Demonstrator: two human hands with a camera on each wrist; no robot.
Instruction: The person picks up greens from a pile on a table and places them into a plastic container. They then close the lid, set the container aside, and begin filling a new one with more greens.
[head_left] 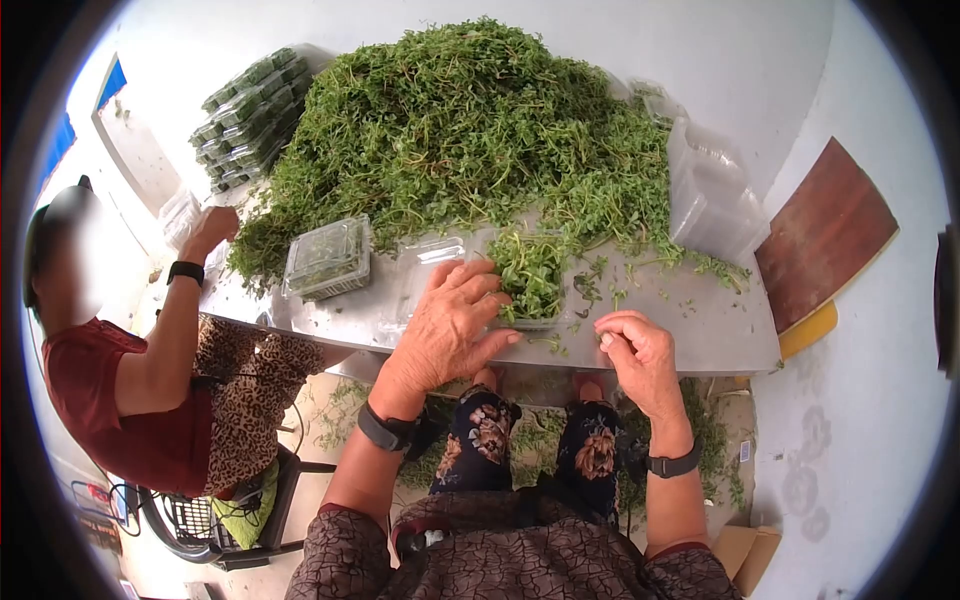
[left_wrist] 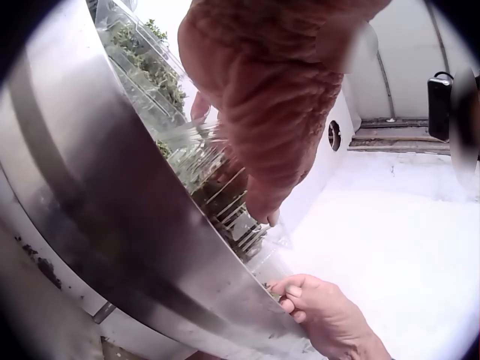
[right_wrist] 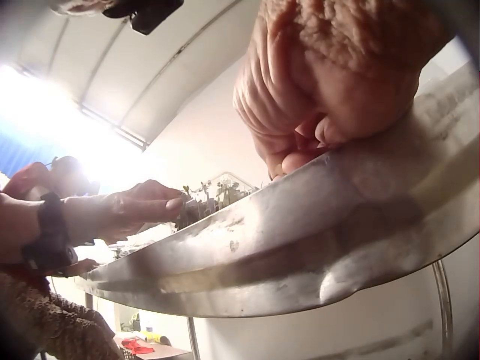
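A clear plastic box (head_left: 530, 322) filled with leafy green sprigs (head_left: 530, 275) sits near the table's front edge, its transparent lid (head_left: 435, 262) folded out to the left. My left hand (head_left: 455, 325) rests along the box's left side, fingers extended over its edge and thumb near the front rim. In the left wrist view, the ribbed wall of the box (left_wrist: 236, 217) shows beneath that hand. To the right of the box, my right hand (head_left: 640, 360) has its fingers curled, thumb and forefinger pinching a small bit of greenery at the table edge. Its fingertips are partly hidden in the right wrist view.
A large heap of greens (head_left: 470, 130) covers the back of the metal table (head_left: 690, 325). Filled boxes (head_left: 250, 120) are stacked back left; a closed filled box (head_left: 328, 258) stands nearer. Nested empty boxes (head_left: 715, 190) stand right. Another person (head_left: 130, 370) sits at the left.
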